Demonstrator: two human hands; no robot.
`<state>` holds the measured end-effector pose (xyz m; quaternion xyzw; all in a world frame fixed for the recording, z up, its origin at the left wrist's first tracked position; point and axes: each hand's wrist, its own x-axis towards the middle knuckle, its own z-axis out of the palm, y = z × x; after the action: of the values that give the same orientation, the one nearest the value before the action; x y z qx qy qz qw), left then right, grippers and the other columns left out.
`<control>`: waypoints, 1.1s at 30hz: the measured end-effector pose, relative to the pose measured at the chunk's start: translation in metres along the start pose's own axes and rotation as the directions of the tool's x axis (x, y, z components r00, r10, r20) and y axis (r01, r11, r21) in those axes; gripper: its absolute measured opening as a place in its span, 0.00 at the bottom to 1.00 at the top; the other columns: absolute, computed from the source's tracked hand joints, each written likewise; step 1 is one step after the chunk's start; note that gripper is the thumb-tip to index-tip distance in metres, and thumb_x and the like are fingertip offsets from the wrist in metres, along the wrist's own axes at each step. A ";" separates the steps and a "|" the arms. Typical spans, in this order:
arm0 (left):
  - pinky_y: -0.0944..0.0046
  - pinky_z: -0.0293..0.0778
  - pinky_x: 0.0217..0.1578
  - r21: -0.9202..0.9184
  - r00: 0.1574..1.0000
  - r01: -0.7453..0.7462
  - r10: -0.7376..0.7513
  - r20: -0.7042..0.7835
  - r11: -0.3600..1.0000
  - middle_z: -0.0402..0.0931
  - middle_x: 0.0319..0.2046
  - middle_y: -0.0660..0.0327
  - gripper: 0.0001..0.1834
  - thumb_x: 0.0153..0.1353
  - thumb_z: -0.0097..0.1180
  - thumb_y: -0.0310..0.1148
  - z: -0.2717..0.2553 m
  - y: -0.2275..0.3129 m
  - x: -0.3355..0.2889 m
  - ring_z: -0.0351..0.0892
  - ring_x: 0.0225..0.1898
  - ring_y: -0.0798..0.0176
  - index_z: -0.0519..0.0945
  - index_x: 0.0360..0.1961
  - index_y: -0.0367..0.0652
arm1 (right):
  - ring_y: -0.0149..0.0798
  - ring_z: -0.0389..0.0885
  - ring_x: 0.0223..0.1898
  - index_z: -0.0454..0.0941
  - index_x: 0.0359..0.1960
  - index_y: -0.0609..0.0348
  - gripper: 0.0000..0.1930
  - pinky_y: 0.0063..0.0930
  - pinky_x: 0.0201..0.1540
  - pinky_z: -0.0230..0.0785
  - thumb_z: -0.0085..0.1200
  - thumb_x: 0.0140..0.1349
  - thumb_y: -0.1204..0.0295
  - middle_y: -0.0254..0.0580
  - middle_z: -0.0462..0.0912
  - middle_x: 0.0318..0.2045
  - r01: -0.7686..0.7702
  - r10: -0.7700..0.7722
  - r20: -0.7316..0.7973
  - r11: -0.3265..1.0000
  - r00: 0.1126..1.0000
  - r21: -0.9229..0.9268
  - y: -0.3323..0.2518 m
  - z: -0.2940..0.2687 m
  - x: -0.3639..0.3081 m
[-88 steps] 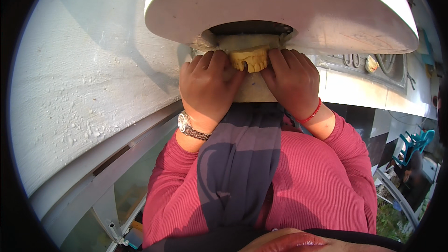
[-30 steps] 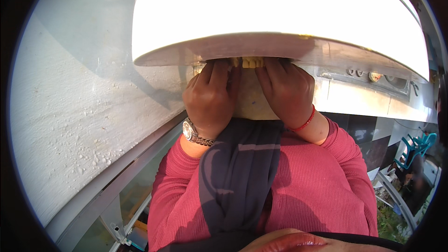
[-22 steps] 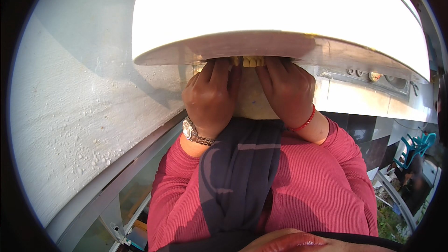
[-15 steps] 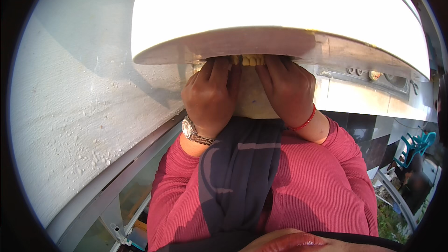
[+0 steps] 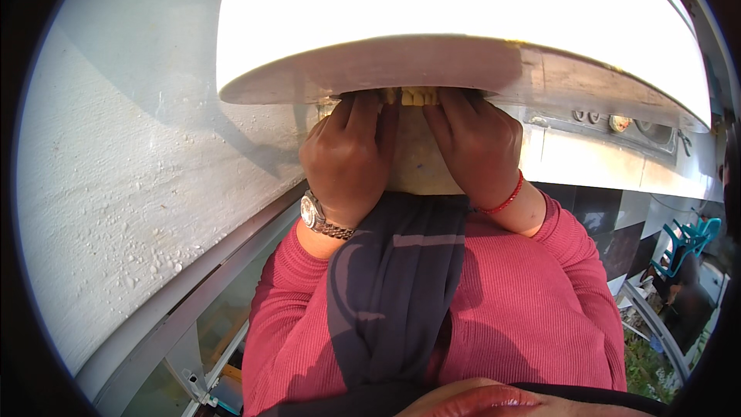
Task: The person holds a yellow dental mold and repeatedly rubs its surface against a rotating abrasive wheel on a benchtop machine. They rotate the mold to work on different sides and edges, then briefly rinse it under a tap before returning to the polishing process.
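Both my hands reach forward side by side, and the lower edge of a big white overhanging panel (image 5: 455, 0) hides their fingertips. My left hand (image 5: 347, 150), with a metal watch (image 5: 311, 212) on its wrist, has its fingers bent inward and pressed together; what they hold is hidden. My right hand (image 5: 480, 143), wearing a red bracelet (image 5: 505, 195), is closed in the same way. Between them show several small yellow chunks (image 5: 419, 96), beside my right fingers. I cannot tell their kind. A pale board (image 5: 421, 158) lies below, between my wrists.
A rough white wall (image 5: 131, 162) stands close on my left, above a window frame (image 5: 193, 286). To the right runs a tiled counter (image 5: 587, 158) with a metal fixture with round parts (image 5: 620, 123). Farther right is a teal chair (image 5: 687, 245). A dark scarf (image 5: 394, 293) hangs down my front.
Almost nothing differs. The white panel's lower edge sits slightly higher in the picture, and the yellow chunks show a little higher. Both hands keep their closed pose.
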<state>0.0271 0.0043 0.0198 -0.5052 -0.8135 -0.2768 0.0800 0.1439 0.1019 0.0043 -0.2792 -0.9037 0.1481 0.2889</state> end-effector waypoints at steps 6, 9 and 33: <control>0.60 0.72 0.21 -0.018 1.000 0.028 -0.028 -0.006 0.999 0.78 0.23 0.59 0.08 0.51 0.64 0.29 -0.001 0.001 0.001 0.79 0.22 0.56 0.78 0.31 0.43 | 0.46 0.79 0.21 0.78 0.36 0.59 0.10 0.34 0.21 0.71 0.60 0.54 0.71 0.45 0.80 0.25 -0.003 0.003 0.010 1.000 1.000 0.006 0.000 -0.001 0.000; 0.60 0.72 0.21 -0.018 0.999 0.034 -0.034 -0.006 0.999 0.78 0.23 0.59 0.08 0.51 0.64 0.29 -0.001 0.002 0.001 0.79 0.23 0.55 0.78 0.31 0.43 | 0.46 0.79 0.21 0.78 0.37 0.59 0.10 0.34 0.22 0.71 0.60 0.54 0.71 0.45 0.80 0.25 0.000 0.000 0.012 1.000 1.000 0.009 0.000 -0.001 0.000; 0.59 0.72 0.23 -0.048 0.999 0.045 -0.045 -0.013 0.998 0.78 0.24 0.57 0.07 0.52 0.64 0.29 -0.001 0.003 0.001 0.79 0.24 0.54 0.79 0.32 0.43 | 0.46 0.78 0.20 0.78 0.34 0.59 0.08 0.34 0.21 0.70 0.61 0.54 0.71 0.45 0.79 0.24 0.003 -0.003 0.017 1.000 1.000 0.018 0.001 -0.002 0.000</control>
<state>0.0288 0.0050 0.0222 -0.4865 -0.8172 -0.3015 0.0675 0.1452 0.1029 0.0055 -0.2740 -0.9052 0.1584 0.2837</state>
